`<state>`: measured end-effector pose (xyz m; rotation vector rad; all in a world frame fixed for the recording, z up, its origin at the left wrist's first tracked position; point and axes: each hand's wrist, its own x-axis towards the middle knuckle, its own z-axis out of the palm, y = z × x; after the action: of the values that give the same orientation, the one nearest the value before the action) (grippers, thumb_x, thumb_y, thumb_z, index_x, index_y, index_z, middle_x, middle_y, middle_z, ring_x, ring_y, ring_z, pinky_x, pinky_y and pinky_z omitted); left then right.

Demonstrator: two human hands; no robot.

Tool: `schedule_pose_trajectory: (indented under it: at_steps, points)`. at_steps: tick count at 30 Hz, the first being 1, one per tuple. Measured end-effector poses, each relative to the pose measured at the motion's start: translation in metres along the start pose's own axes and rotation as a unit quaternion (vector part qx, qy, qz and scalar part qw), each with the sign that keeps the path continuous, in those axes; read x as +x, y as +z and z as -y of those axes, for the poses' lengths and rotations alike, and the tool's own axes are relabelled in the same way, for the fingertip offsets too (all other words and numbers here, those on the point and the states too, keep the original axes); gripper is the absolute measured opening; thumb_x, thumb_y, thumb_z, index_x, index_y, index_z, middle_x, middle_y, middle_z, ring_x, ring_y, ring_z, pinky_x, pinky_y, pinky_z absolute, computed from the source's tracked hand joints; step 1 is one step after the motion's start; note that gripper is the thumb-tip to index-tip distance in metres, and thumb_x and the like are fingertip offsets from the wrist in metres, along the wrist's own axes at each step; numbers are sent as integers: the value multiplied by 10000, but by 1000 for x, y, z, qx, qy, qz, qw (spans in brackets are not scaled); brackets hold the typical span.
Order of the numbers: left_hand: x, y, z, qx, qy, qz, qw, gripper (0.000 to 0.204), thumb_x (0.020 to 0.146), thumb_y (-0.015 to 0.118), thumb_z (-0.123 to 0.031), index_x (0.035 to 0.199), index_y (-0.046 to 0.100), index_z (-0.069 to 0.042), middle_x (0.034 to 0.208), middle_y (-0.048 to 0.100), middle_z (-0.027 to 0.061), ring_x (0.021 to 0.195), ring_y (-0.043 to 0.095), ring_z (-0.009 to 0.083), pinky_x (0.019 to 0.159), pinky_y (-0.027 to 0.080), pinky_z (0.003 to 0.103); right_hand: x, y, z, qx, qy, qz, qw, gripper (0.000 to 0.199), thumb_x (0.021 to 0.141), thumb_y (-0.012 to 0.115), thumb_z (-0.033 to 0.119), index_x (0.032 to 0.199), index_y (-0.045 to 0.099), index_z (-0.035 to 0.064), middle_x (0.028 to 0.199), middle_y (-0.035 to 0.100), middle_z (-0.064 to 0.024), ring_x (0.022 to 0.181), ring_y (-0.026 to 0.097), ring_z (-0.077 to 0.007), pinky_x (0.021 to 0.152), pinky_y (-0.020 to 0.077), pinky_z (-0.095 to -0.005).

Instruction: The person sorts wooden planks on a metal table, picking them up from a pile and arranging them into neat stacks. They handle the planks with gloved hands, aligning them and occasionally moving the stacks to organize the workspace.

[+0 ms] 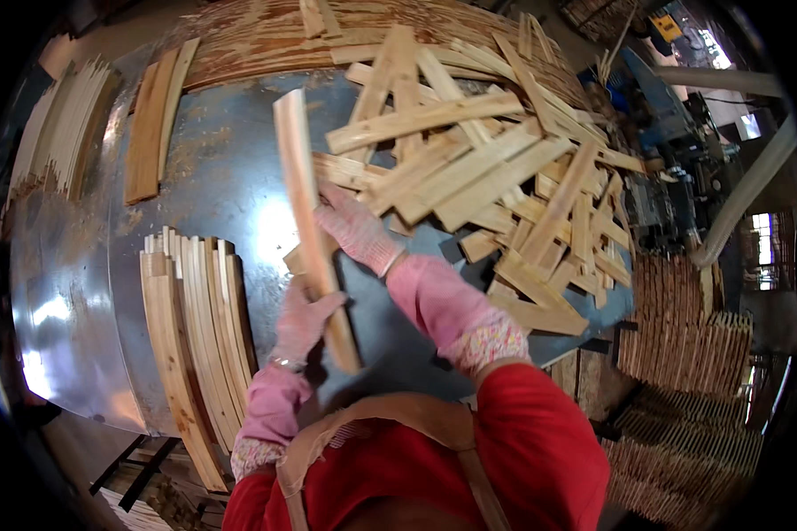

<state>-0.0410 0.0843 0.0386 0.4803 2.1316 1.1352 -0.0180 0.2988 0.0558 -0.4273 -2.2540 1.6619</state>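
Note:
A pale wooden slat [305, 195] with a reddish streak stands on edge or tilted over the metal table, running away from me. My left hand [301, 323], in a pinkish knit glove, is closed on its near part with the thumb across it. My right hand [359, 228], gloved alike, grips its right side farther up; its fingertips are partly hidden. Another short wood end [294, 259] shows under the slat between my hands. To the right of my right hand lies a loose, crisscrossed pile of slats [469, 177].
A neat row of slats [195, 327] lies left of my left hand. Two boards [155, 124] and a stack of thin strips [62, 133] lie farther left on the metal table [80, 310]. A plywood sheet [239, 44] spans the back. Stacked wood [682, 354] and machinery [664, 133] stand right.

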Motion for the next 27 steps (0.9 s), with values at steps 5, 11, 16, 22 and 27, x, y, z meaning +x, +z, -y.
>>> schedule_pose_trajectory:
  at_steps: [5,11,16,22,27]
  points:
    - [-58,-35,61,184,-114,-135,967,643,749,974,-334,1231,666,-38,1115,746,153,1068,713,398,1053,539,492,7,-69,-54,-523,-38,168,835,898,822,813,488,1579,521,103,1623,500,-206,1533,432,-425,1253,359,-546]
    - [-134,-26,152,437,-79,-315,839,589,838,861,-258,1363,631,-120,1574,486,125,1497,421,395,1297,281,576,-19,-52,-75,-561,-113,176,801,830,762,819,514,1461,624,111,1469,606,-166,1398,529,-369,1194,392,-543]
    - [-138,-32,164,431,-16,-315,846,861,832,880,-268,1584,495,-102,1633,418,206,1548,354,407,1324,247,544,-124,-76,-95,-545,-155,325,757,683,880,724,582,1393,689,131,1327,682,-154,1343,580,-355,1188,398,-508]
    - [-49,29,92,426,164,-199,868,867,798,916,-349,1529,509,-120,1456,564,200,1352,556,405,1156,451,530,-196,-111,-95,-540,86,325,771,660,949,674,561,1452,649,135,1286,708,-131,1334,589,-348,1106,460,-515]
    - [-8,37,73,415,-19,-80,906,850,831,870,-435,1531,471,-165,1350,626,146,1257,629,363,1046,517,514,-159,-99,-70,-547,-63,99,829,703,911,764,412,1527,562,141,1412,639,-169,1295,608,-393,1118,466,-512]
